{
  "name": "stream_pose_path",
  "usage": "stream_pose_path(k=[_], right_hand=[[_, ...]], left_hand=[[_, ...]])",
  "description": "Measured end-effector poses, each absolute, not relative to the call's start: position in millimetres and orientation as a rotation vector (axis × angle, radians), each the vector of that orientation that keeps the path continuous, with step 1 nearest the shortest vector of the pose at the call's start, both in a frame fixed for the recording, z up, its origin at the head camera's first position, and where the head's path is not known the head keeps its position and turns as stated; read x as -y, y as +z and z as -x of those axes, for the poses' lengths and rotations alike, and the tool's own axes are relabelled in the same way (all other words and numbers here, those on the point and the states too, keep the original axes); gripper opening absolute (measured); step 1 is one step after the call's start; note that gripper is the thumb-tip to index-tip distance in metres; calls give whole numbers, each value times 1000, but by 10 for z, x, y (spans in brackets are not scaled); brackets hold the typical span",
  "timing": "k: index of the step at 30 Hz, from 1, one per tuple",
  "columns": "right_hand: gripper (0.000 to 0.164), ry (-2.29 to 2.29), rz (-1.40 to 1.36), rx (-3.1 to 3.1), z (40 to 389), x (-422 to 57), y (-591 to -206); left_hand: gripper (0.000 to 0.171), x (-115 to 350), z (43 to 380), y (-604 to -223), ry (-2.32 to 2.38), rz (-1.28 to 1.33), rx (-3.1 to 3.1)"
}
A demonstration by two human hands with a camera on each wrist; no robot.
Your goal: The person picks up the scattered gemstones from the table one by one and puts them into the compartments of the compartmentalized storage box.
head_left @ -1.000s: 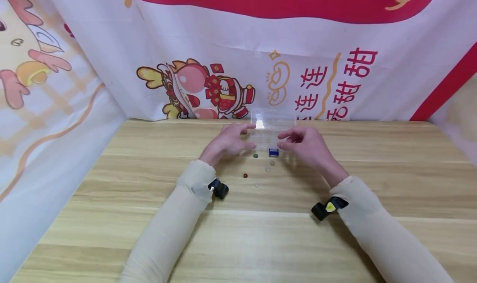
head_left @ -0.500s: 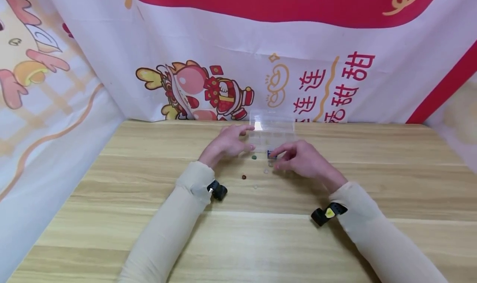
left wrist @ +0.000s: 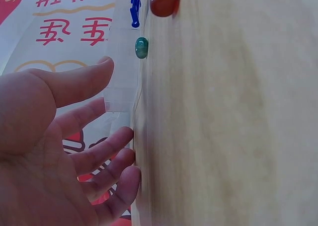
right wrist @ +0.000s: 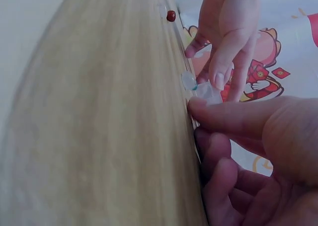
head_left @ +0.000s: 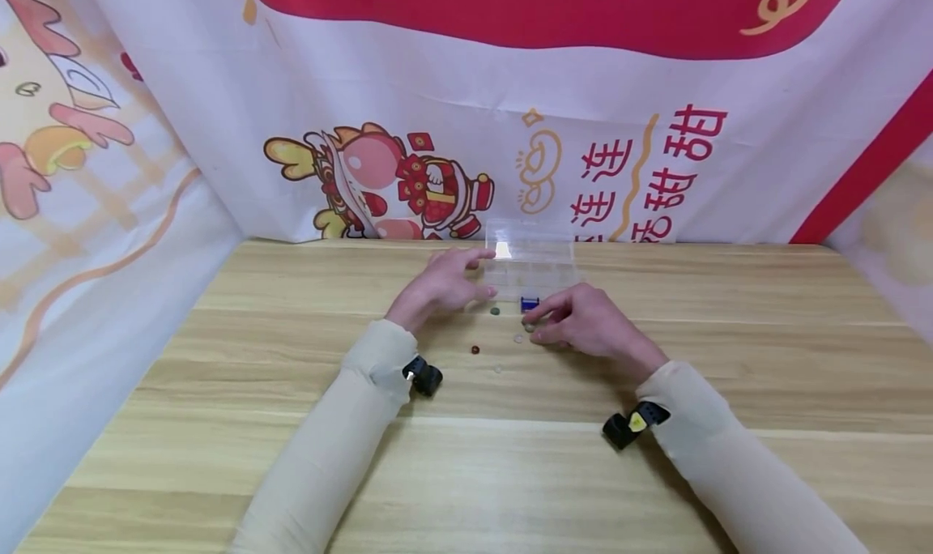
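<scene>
My right hand reaches down to the table, thumb and index fingertip closed about a small pale bead. In the right wrist view these two fingertips meet low at the wood, and the bead is hidden. A clear plastic compartment box stands at the back with its lid up. My left hand is beside the box's left side, fingers loosely spread and holding nothing, fingertips right at its edge. In front of the box sit a blue piece and a green bead.
Nearer to me lie a red bead and two clear beads, one near my right thumb, the other farther forward. A printed cloth hangs behind the wooden table.
My right hand has come away from the box's right side, toward me and down to the pale bead, its thumb and index finger closing there. The left hand has stayed by the box.
</scene>
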State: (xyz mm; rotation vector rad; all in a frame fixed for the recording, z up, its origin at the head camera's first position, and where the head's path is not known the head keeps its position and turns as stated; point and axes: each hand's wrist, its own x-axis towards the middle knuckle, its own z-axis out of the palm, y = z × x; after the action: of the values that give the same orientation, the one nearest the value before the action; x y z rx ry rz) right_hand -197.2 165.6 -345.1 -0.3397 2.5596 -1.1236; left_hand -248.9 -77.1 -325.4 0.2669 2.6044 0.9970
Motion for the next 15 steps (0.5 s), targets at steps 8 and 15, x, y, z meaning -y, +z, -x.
stream_pose_path(k=[8,15], right_hand=[[18,-1059,304,-2603,1961,-1619,-3440],[16,-1061,279,-2594,1962,-1612,-3435]], left_hand=[[67,781,2484,-3254,995,-304,-2609],[69,783,2487,-3258,995,-300,-2615]])
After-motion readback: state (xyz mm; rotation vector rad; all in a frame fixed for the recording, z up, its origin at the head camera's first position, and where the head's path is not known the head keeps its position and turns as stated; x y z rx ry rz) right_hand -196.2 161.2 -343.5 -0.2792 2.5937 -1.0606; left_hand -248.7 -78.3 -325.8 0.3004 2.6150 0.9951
